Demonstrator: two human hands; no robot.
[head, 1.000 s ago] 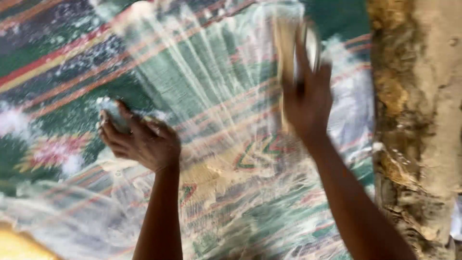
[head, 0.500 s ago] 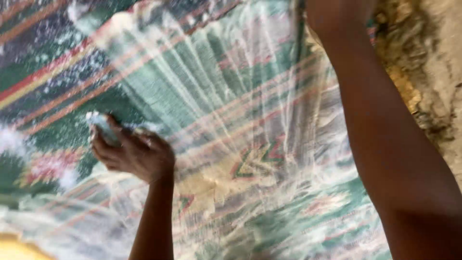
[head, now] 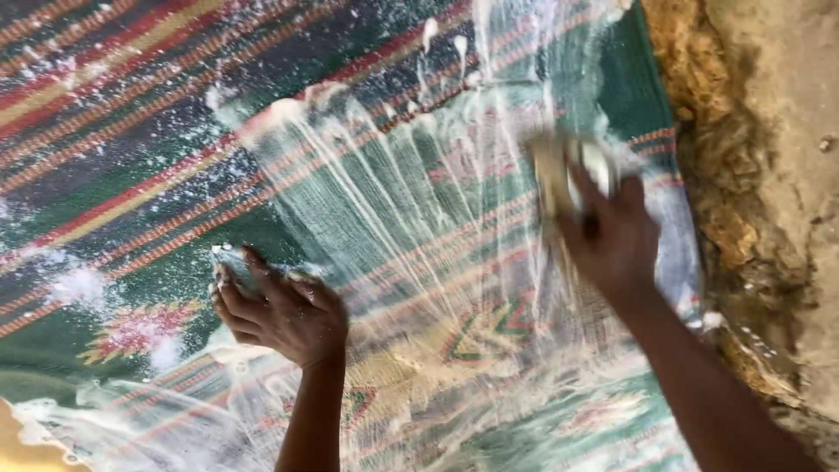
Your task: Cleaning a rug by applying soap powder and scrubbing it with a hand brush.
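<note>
Head camera is looking straight down on a wet patterned rug (head: 175,122), green with red, yellow and dark stripes, and everything here is being placed against that rug. Nearest, at the rug's lower middle, the left hand (head: 280,310) is pressing down on the weave, its fingers curling over a small pale object (head: 229,262) that is too hidden to name; the grip is closing on it, thumb and fingers together. Soapy white foam (head: 393,201) is lying in long streaks across the rug's middle, fanning from the upper stripes down toward the lower edge. Further out, toward the rug's right edge, the right hand (head: 612,240) is clamping on a pale scrubbing brush (head: 568,170), blurred with motion, its underside resting on the sudsy weave. Beyond the rug's right edge, rough brownish ground (head: 769,175) is showing, damp and crusted where it is meeting the fabric. At the rug's lower left corner a strip of yellow surface (head: 17,437) is peeking out.
</note>
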